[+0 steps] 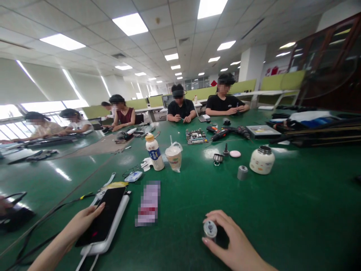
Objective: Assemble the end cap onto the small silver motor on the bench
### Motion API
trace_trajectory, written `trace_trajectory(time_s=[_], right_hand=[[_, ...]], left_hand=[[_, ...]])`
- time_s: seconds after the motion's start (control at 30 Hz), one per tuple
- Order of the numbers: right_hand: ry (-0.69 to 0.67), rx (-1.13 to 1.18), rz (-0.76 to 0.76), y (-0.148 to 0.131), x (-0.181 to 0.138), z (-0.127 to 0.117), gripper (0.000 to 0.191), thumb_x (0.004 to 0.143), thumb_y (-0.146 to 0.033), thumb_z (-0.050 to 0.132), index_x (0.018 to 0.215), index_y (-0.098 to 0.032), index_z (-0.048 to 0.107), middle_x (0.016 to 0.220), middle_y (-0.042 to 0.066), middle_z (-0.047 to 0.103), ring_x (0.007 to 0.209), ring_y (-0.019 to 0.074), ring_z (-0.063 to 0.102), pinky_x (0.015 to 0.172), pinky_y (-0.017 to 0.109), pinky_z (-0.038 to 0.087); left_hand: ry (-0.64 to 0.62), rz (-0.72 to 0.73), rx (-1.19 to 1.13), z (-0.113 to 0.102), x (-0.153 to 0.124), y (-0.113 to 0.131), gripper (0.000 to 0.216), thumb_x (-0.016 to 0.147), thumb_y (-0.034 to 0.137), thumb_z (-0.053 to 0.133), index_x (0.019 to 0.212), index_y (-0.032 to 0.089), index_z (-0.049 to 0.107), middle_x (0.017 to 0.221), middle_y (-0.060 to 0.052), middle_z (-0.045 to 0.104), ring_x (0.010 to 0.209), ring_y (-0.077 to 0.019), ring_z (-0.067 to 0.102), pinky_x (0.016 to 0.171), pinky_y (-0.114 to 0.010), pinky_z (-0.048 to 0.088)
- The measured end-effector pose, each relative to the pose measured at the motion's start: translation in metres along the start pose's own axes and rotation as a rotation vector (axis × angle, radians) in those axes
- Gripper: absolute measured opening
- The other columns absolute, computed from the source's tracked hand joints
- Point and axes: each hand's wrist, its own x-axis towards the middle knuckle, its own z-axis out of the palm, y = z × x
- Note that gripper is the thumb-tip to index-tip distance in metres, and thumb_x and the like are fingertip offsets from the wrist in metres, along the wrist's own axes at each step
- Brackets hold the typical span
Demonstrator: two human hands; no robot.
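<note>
Cylinder (210,229), short and silvery, sits in right hand (235,246).

I am seeing a bright room: white rectangular ceiling light panels (130,24) are shining from above, and daylight is glowing through the pale roller-blind windows (42,107) at left. The glossy dark green tabletop (282,210) is throwing back glare patches. The wearer's right hand (237,244), curling round a small silver metal cylinder (210,229), is casting a soft shadow. Straight lines are bowing toward the edges.
</note>
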Motion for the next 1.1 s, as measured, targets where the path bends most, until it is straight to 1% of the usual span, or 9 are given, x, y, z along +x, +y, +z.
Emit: trace_trajectory(time_s=[0.1, 0.27, 0.3, 0.37, 0.47, 0.57, 0.7, 0.87, 1.1], right_hand=[[-0.009, 0.006, 0.004, -0.001, 0.000, -0.001, 0.020, 0.080, -0.026, 0.066, 0.099, -0.024, 0.062, 0.112, 0.005, 0.062, 0.105, 0.0242, 0.059, 0.093, 0.037, 0.046], [-0.007, 0.020, -0.002, -0.001, -0.001, -0.001, 0.019, 0.079, -0.024, 0.066, 0.097, -0.024, 0.060, 0.110, 0.004, 0.061, 0.104, 0.0234, 0.058, 0.091, 0.036, 0.045], [-0.002, 0.022, -0.004, -0.001, -0.001, 0.000, 0.020, 0.079, -0.024, 0.066, 0.097, -0.024, 0.060, 0.110, 0.004, 0.061, 0.103, 0.0232, 0.058, 0.091, 0.035, 0.045], [0.003, 0.027, -0.003, 0.000, -0.001, 0.000, 0.020, 0.078, -0.023, 0.066, 0.097, -0.023, 0.060, 0.110, 0.004, 0.061, 0.103, 0.0229, 0.058, 0.091, 0.035, 0.045], [-0.001, 0.035, 0.011, -0.002, -0.001, 0.000, 0.020, 0.078, -0.022, 0.067, 0.097, -0.023, 0.059, 0.110, 0.004, 0.062, 0.102, 0.0226, 0.058, 0.090, 0.035, 0.044], [0.008, 0.044, 0.015, -0.003, 0.000, 0.000, 0.020, 0.078, -0.021, 0.067, 0.096, -0.023, 0.060, 0.108, 0.003, 0.063, 0.100, 0.0224, 0.058, 0.088, 0.034, 0.044], [0.018, 0.067, -0.003, 0.000, 0.000, 0.003, 0.020, 0.077, -0.017, 0.067, 0.095, -0.023, 0.060, 0.097, 0.001, 0.065, 0.091, 0.0202, 0.059, 0.081, 0.032, 0.044], [0.034, 0.049, -0.023, 0.007, 0.001, 0.007, 0.021, 0.074, -0.012, 0.063, 0.092, -0.022, 0.059, 0.093, 0.001, 0.065, 0.087, 0.0201, 0.059, 0.077, 0.031, 0.043], [0.019, 0.020, -0.006, 0.005, 0.002, 0.007, 0.020, 0.074, -0.012, 0.062, 0.091, -0.022, 0.058, 0.092, 0.000, 0.064, 0.087, 0.0200, 0.059, 0.078, 0.031, 0.043]], left_hand=[[-0.097, -0.079, -0.117, 0.011, 0.005, -0.008, 0.069, 0.072, 0.081, 0.039, 0.084, 0.019, 0.067, 0.070, 0.001, 0.074, 0.079, -0.0271, 0.068, 0.067, -0.030, 0.050], [-0.001, -0.067, 0.057, 0.012, 0.003, -0.005, 0.054, 0.084, 0.059, 0.030, 0.097, 0.017, 0.061, 0.087, -0.008, 0.075, 0.091, -0.0328, 0.067, 0.075, -0.038, 0.051], [0.063, -0.033, 0.135, 0.009, -0.004, 0.005, 0.054, 0.085, 0.058, 0.028, 0.100, 0.017, 0.060, 0.086, -0.010, 0.074, 0.095, -0.0350, 0.066, 0.077, -0.041, 0.052], [0.424, 0.071, 0.276, 0.004, -0.026, 0.034, 0.061, 0.086, 0.058, 0.023, 0.113, 0.015, 0.056, 0.099, -0.017, 0.067, 0.108, -0.0416, 0.058, 0.085, -0.050, 0.049], [0.645, 0.432, 0.063, 0.014, -0.076, 0.097, 0.048, 0.088, 0.055, 0.033, 0.117, 0.021, 0.052, 0.107, -0.015, 0.060, 0.107, -0.0357, 0.057, 0.096, -0.052, 0.045], [0.422, 0.786, -0.307, 0.051, -0.127, 0.157, 0.026, 0.092, 0.042, 0.041, 0.115, 0.032, 0.049, 0.108, -0.009, 0.061, 0.102, -0.0273, 0.059, 0.088, -0.045, 0.052], [0.150, 1.137, -0.449, 0.103, -0.167, 0.202, 0.033, 0.085, 0.027, 0.061, 0.117, 0.025, 0.052, 0.107, -0.008, 0.065, 0.102, -0.0252, 0.061, 0.086, -0.041, 0.053], [0.051, 1.138, -0.623, 0.131, -0.169, 0.207, 0.017, 0.084, 0.017, 0.060, 0.101, 0.020, 0.058, 0.091, -0.006, 0.067, 0.089, -0.0227, 0.060, 0.078, -0.038, 0.051], [-0.045, 1.142, -0.689, 0.137, -0.161, 0.204, 0.010, 0.083, 0.013, 0.062, 0.086, 0.021, 0.067, 0.091, -0.005, 0.068, 0.092, -0.0211, 0.059, 0.082, -0.036, 0.049]])
